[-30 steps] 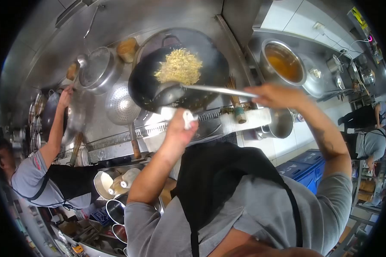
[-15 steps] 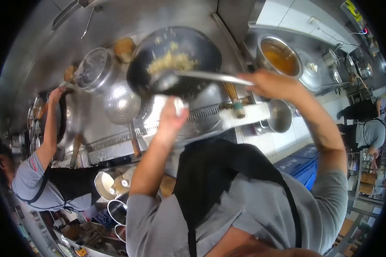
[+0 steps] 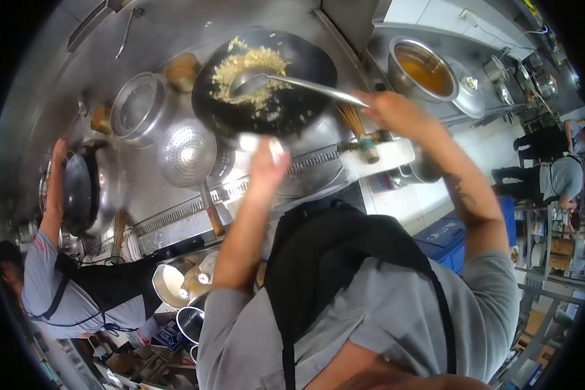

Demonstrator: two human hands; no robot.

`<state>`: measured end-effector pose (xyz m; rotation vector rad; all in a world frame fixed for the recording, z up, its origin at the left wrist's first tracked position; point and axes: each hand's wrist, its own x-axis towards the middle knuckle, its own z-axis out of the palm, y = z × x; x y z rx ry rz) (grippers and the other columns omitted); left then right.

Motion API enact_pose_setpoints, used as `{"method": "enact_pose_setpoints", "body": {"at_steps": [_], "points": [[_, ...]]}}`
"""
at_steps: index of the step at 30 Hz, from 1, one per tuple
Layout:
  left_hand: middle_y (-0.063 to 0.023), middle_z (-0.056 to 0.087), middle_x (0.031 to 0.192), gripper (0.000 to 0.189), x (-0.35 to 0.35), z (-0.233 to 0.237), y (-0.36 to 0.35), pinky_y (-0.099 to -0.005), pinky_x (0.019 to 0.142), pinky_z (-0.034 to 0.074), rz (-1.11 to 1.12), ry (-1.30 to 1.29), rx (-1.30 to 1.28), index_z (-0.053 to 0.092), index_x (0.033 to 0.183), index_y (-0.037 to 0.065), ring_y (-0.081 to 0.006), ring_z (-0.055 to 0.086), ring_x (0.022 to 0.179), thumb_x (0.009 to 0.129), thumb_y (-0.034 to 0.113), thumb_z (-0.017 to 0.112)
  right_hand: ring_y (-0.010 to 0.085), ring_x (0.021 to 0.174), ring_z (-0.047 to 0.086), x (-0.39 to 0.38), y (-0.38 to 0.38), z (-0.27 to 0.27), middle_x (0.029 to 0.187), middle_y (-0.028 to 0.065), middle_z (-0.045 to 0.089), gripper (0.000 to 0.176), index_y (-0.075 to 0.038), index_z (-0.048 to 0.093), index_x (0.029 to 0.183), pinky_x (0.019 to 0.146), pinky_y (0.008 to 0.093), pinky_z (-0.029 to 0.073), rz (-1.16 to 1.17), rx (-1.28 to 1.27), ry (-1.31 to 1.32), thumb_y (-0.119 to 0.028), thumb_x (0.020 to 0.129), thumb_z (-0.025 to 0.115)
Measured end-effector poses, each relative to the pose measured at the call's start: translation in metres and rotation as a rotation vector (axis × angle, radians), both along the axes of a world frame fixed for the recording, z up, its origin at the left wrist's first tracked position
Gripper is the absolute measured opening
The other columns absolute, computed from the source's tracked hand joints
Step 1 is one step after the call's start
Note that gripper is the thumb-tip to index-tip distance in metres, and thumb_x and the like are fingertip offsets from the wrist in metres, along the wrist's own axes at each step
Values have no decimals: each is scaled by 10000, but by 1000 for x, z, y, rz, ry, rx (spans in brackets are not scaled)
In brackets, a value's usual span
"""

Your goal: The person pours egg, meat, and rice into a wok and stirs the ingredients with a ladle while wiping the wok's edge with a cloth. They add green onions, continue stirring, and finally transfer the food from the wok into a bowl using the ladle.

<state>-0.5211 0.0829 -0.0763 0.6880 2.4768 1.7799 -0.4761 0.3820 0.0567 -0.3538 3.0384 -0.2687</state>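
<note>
A dark wok (image 3: 286, 120) holds chopped pale yellow food (image 3: 257, 64), spread across its far side, with some bits in the air above the rim. My right hand (image 3: 400, 116) is closed round the long metal handle of a ladle (image 3: 315, 88); its bowl lies in among the food. At the near edge of the wok my left hand (image 3: 268, 166) is closed on a folded white cloth (image 3: 248, 142). The wok's rim or handle under that cloth is hidden.
Left of the wok are a perforated skimmer (image 3: 187, 153), a metal pot (image 3: 136, 107) and a round container (image 3: 183, 71). A bowl of orange liquid (image 3: 426, 75) stands to the right, near a bamboo brush (image 3: 364, 143). A co-worker (image 3: 84, 292) stands at left beside another wok (image 3: 78, 192).
The food has spread toward the wok's far side and some bits are tossed up. The ladle's bowl has moved up into the food. The co-worker's arm at left has shifted lower.
</note>
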Motion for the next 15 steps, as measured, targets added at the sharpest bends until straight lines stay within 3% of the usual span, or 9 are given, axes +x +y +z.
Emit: {"method": "enact_pose_setpoints", "body": {"at_steps": [4, 6, 7, 8, 10, 11, 12, 14, 15], "points": [[-70, 539, 755, 99, -52, -52, -8, -252, 450, 393, 45, -542, 485, 518, 913, 75, -174, 489, 599, 898, 172, 532, 251, 655, 613, 30, 16, 43, 838, 173, 655, 449, -70, 493, 1321, 642, 368, 488, 185, -163, -263, -141, 889, 595], [-72, 530, 746, 105, -24, 50, -4, -260, 425, 385, 228, -1340, 971, 515, 894, 89, -187, 482, 588, 912, 192, 520, 248, 623, 601, 13, 20, 34, 793, 164, 648, 442, -63, 498, 1315, 618, 364, 482, 189, -195, -257, -142, 891, 594], [-64, 524, 755, 83, -42, 40, -6, -261, 453, 384, 254, -1392, 979, 517, 908, 93, -179, 485, 608, 906, 176, 522, 246, 606, 594, 8, 23, 28, 771, 160, 645, 438, -60, 501, 1312, 606, 362, 479, 182, -214, -263, -143, 892, 593], [-62, 530, 769, 86, -52, 5, -9, -262, 472, 391, 45, -865, 661, 518, 925, 87, -175, 492, 619, 901, 169, 526, 318, 804, 641, -4, 17, 18, 883, 177, 650, 380, -86, 537, 1263, 723, 438, 499, 2, -205, -356, -189, 898, 560], [-45, 537, 789, 97, -31, -38, -7, -249, 522, 396, -36, 109, 60, 520, 919, 74, -160, 495, 633, 895, 168, 519, 334, 794, 640, -20, -10, -4, 865, 196, 636, 366, -49, 534, 1246, 702, 435, 509, -169, -86, -288, -153, 895, 539], [-35, 551, 770, 136, -22, -86, -9, -251, 492, 415, -212, -601, 507, 534, 979, 88, -148, 515, 611, 903, 200, 522, 339, 780, 640, -20, -10, -21, 857, 200, 632, 369, -38, 531, 1244, 693, 435, 512, -152, -35, -131, -138, 889, 533], [-25, 564, 751, 185, -13, -135, -12, -254, 461, 434, -11, -1303, 990, 549, 1039, 101, -136, 534, 590, 911, 232, 524, 344, 766, 639, -16, -10, -39, 849, 203, 627, 372, -28, 528, 1241, 684, 435, 515, -134, 24, 22, -123, 882, 527], [3, 561, 718, 177, 39, -97, -16, -253, 392, 386, 183, -1364, 751, 542, 1048, 155, -118, 519, 551, 905, 260, 541, 357, 720, 633, -4, -9, -50, 825, 210, 614, 394, 5, 515, 1238, 667, 433, 519, -52, 75, 306, -83, 854, 515], [-6, 565, 745, 158, 50, -69, -18, -249, 405, 387, 47, -1337, 765, 545, 1049, 157, -114, 528, 566, 911, 230, 522, 352, 726, 634, -6, -8, -42, 830, 206, 618, 393, 7, 517, 1234, 668, 433, 519, -51, 119, 288, -87, 853, 520]]}}
